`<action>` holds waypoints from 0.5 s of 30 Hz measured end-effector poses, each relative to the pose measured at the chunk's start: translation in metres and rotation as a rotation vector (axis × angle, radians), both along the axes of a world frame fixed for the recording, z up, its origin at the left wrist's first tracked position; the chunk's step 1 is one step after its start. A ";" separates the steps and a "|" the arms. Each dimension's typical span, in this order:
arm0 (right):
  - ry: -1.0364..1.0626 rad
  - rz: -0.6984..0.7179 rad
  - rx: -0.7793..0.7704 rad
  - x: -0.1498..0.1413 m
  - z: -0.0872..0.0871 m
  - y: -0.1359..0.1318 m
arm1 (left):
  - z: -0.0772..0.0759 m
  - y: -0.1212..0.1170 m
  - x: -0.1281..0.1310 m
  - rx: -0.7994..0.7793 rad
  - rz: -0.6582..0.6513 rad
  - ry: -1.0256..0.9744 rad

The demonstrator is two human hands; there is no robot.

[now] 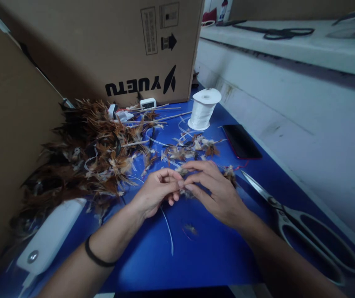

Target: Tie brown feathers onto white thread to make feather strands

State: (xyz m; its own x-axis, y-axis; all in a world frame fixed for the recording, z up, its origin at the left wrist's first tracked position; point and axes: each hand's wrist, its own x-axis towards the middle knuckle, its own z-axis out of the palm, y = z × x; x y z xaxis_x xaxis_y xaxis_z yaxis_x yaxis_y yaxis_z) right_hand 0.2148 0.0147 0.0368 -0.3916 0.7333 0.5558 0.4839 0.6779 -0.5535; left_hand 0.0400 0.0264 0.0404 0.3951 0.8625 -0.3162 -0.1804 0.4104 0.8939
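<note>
My left hand [160, 192] is closed in a pinch around a thin white ribbon [169, 234], whose loose end hangs below the palm. My right hand [216, 192] meets it fingertip to fingertip, thumb and index finger pinched together. What lies between those right fingertips is too small to make out. Just behind the hands are small brown and cream feathers [206, 145], partly hidden by my right hand. A tiny feather tuft [190, 229] lies on the blue table [152, 265] below the hands.
A large feather pile [99, 161] spreads at the left, with thin sticks [174, 117] beside it. Around the table are a white ribbon spool [204, 109], a dark phone [242, 141], big scissors [289, 215] and a white device [51, 236]. Cardboard boxes [102, 45] stand behind.
</note>
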 end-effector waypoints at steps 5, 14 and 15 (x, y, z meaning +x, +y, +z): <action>0.031 0.031 -0.027 0.000 -0.002 0.001 | 0.001 0.000 0.000 0.001 -0.019 -0.003; 0.128 -0.040 -0.170 -0.002 -0.004 0.000 | -0.002 -0.001 -0.001 0.076 -0.038 -0.039; 0.140 -0.051 -0.193 -0.002 -0.004 0.000 | -0.002 -0.001 -0.001 0.088 -0.029 -0.034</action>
